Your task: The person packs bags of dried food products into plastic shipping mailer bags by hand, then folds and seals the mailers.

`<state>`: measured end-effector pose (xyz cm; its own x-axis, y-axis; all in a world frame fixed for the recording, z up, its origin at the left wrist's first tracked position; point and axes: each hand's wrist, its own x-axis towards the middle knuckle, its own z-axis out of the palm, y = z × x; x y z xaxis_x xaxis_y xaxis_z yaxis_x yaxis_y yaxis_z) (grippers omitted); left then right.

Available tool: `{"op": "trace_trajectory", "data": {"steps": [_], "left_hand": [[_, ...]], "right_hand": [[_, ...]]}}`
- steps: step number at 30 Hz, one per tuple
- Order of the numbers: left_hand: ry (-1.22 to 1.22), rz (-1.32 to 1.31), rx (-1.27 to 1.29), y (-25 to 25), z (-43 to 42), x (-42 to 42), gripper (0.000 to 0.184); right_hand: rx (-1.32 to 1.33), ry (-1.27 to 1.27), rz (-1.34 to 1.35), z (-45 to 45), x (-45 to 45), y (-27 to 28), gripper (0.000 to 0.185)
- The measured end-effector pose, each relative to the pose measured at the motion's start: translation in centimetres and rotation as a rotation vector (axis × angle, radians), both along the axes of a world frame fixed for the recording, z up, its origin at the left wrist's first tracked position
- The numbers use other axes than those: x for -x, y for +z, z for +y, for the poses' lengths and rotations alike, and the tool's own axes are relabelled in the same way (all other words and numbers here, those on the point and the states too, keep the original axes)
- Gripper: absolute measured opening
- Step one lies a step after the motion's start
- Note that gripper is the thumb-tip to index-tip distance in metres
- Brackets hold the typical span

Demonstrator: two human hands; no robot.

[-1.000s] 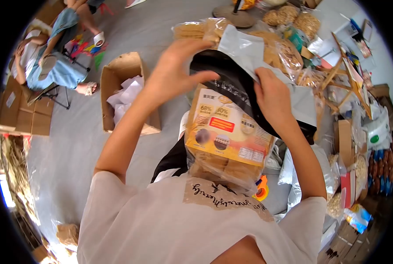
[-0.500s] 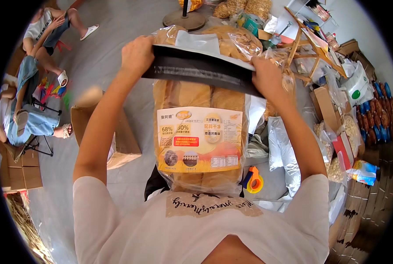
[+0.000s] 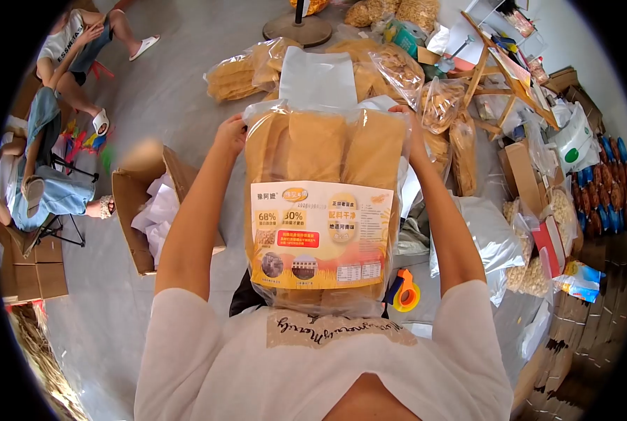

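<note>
Biggest thing going is the smooth grey floor [image 3: 96, 351], then the wearer's white tee [image 3: 313, 372], with a tan patch on the chest showing upside-down cursive where "Merrily" is about all that's readable. Right up against the chest, stood more or less upright, is the big clear plastic bag [image 3: 324, 144], glossy and wrinkly along the top, with three long tan slabs side by side inside, kinda matte and rounded at the edges. Left hand [image 3: 232, 133] is pinching its top left corner, and the right hand [image 3: 404, 119] has the top right one, though those fingertips are partly hidden. To the left there's an open brown cardboard carton [image 3: 126, 217] with crumpled white paper [image 3: 157, 214] in it, and off to the right a shiny silvery-white pouch [image 3: 482, 235]. Beyond the bag, a smooth pale sheet [image 3: 318, 74] lies on more clear packs of tan stuff [image 3: 235, 77]. The label [image 3: 320, 235] on the bag is white fading to yellow-orange: 豫阿嬷 with an ®, "68%", "30%", 配料干净, 地道河南味, plus a red box whose small print is too tiny to read. Smallest is a ring-shaped orange-and-yellow tape dispenser [image 3: 407, 296], just right of the bag's bottom.
</note>
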<state>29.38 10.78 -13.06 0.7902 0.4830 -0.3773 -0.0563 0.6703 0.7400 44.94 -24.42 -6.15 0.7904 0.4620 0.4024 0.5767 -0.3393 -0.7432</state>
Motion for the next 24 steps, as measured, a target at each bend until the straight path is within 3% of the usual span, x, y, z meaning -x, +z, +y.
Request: {"op": "trace_trajectory", "data": {"steps": [2, 4, 5, 7, 8, 10, 11, 15, 19, 20, 21, 22, 23, 24], "left_hand": [[0.107, 0.043, -0.264, 2.9, -2.7, 1.4, 0.008], [0.230, 0.194, -0.687, 5.6, -4.7, 2.3, 0.010], [0.228, 0.193, -0.687, 6.6, -5.5, 2.7, 0.010], [0.249, -0.337, -0.587, 8.1, -6.9, 3.5, 0.014], [0.245, -0.338, -0.585, 8.6, -7.3, 4.1, 0.014], [0.343, -0.389, -0.667, 9.1, -7.9, 5.2, 0.016], [0.439, -0.319, -0.731, 7.9, -7.8, 5.8, 0.020], [0.225, -0.080, -0.960, 6.3, -10.7, 12.0, 0.024], [0.187, 0.000, -1.509, 5.5, -11.2, 16.2, 0.043], [0.056, -0.037, -1.588, 6.6, -11.5, 17.7, 0.048], [-0.023, -0.021, -1.489, 6.5, -12.0, 19.4, 0.053], [0.003, -0.011, -1.454, 6.1, -13.1, 20.8, 0.057], [0.029, -0.001, -1.420, 5.8, -14.1, 22.2, 0.060], [0.154, 0.008, -1.447, 5.2, -15.4, 23.5, 0.062]], "right_hand": [[-0.127, 0.043, 0.011, 0.1, 1.3, 0.8, 0.024], [-0.556, 0.088, 0.459, -0.2, 1.4, 0.8, 0.024], [-0.557, 0.085, 0.459, 0.2, 2.5, 2.1, 0.024], [-0.707, -0.076, 0.204, 0.4, 5.3, 4.6, 0.027], [-0.705, -0.080, 0.202, -0.3, 6.4, 5.4, 0.027], [-0.316, -0.133, -0.436, -1.8, 8.6, 6.3, 0.029], [-0.171, -0.098, -0.597, -3.1, 9.2, 6.1, 0.024], [0.005, -0.070, -0.461, -6.6, 12.8, 4.4, 0.028], [-0.099, -0.114, -0.348, -9.2, 18.4, 5.0, 0.027], [-0.033, -0.120, -0.296, -10.4, 19.8, 4.8, 0.027], [0.030, -0.126, -0.250, -11.4, 21.0, 4.7, 0.027], [0.034, -0.106, -0.367, -11.8, 22.4, 4.6, 0.030], [0.156, -0.119, -0.317, -13.3, 24.1, 2.9, 0.031], [0.088, -0.057, -0.265, -14.2, 25.6, 1.0, 0.033]]}}
